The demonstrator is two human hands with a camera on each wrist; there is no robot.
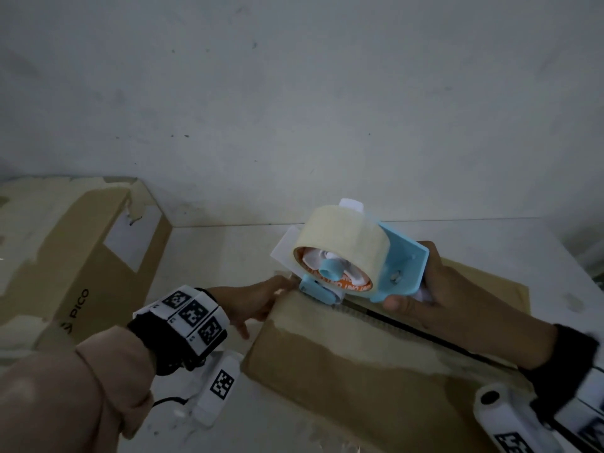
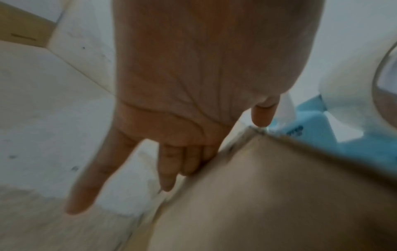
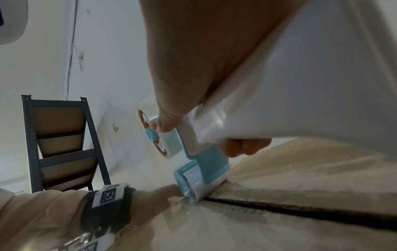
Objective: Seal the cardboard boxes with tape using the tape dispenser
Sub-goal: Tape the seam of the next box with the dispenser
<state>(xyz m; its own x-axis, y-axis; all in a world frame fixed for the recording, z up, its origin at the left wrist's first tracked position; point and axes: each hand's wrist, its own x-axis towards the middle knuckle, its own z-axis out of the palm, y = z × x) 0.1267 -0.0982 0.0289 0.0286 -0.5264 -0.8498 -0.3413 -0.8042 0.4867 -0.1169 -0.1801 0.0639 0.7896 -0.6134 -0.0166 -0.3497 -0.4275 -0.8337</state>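
A brown cardboard box (image 1: 359, 364) lies in front of me, its top flaps meeting at a dark open seam (image 1: 408, 328). My right hand (image 1: 451, 295) grips the white handle of a blue tape dispenser (image 1: 402, 266) carrying a clear tape roll (image 1: 340, 237). The dispenser's front roller (image 3: 193, 186) presses on the box's top edge at the seam's far end. My left hand (image 1: 258, 305) rests on that end of the box. Its straight fingers (image 2: 189, 161) lie down the end face and the thumb (image 2: 262, 115) sits on the top edge beside the dispenser (image 2: 365, 149).
A second, larger cardboard box (image 1: 75, 256) printed PICO stands at the left against the white wall. A dark metal shelf rack (image 3: 62, 144) stands further off by the wall. White floor surrounds the boxes.
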